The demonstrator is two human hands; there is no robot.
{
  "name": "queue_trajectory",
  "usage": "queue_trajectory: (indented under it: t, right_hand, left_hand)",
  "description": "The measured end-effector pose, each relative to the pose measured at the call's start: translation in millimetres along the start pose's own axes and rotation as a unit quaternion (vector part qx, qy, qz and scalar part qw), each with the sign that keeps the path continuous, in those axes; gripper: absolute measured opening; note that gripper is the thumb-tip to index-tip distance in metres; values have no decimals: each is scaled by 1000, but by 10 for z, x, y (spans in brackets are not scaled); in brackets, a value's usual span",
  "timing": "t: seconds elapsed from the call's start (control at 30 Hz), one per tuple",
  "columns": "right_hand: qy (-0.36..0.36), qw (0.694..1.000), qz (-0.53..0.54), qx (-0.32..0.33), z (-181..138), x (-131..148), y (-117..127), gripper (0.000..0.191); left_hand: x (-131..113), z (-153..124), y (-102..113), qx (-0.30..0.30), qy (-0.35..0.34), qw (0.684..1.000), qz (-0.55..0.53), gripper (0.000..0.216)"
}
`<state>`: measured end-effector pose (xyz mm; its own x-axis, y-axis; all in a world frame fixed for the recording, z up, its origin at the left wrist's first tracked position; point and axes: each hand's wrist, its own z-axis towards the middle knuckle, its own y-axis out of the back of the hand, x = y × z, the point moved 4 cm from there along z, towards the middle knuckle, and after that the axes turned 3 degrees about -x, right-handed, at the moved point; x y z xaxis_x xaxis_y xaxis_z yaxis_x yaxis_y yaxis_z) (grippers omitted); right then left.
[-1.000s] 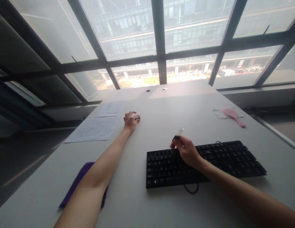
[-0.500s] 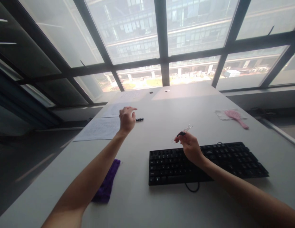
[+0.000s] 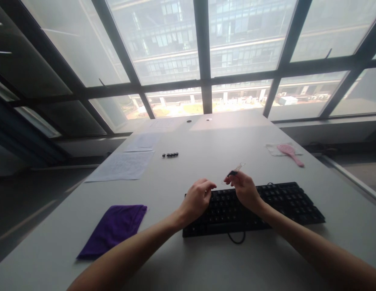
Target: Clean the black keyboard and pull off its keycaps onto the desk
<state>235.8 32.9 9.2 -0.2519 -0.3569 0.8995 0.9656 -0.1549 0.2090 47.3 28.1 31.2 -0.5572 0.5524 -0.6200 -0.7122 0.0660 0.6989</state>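
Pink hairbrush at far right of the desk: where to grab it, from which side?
Grip the pink hairbrush by its thin handle, which points toward the near right; the wide head lies on a clear sheet. It lies flat, so probably come from above with the right hand, fingers across the handle.

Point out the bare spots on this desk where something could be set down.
Bare patches of desk: between purple cloth and keyboard; between black beads and pink brush; the near edge below the keyboard. Crowded: papers far left, and the keyboard's left end, where left hand and right hand, pinching a small clip, meet.
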Motion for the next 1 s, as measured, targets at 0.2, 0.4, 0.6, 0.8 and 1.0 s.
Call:
queue_trajectory:
  t: [0.2, 0.4, 0.6, 0.8, 1.0]
  right_hand:
    - [-17, 998, -23, 50, -1, -26, -108, 23]
    - [-4, 997, -38, 61, -12, -28, -138, 20]
    - [7, 998, -37, 56, -31, -14, -130, 20]
    - [15, 996, -51, 76, -31, 11, -146, 21]
    - [61, 989, -78, 114, -17, 50, -195, 26]
  left_hand:
    - [52, -78, -151, -26, 0, 1000, -12, 26]
    - [113, -76, -157, -33, 40, 998, -22, 18]
    - [75, -84, -156, -33, 22, 999, -17, 20]
    - [67, -94, -156, -33, 13, 999, -18, 22]
    - [60, -107, -168, -29, 5, 1000, -7, 21]
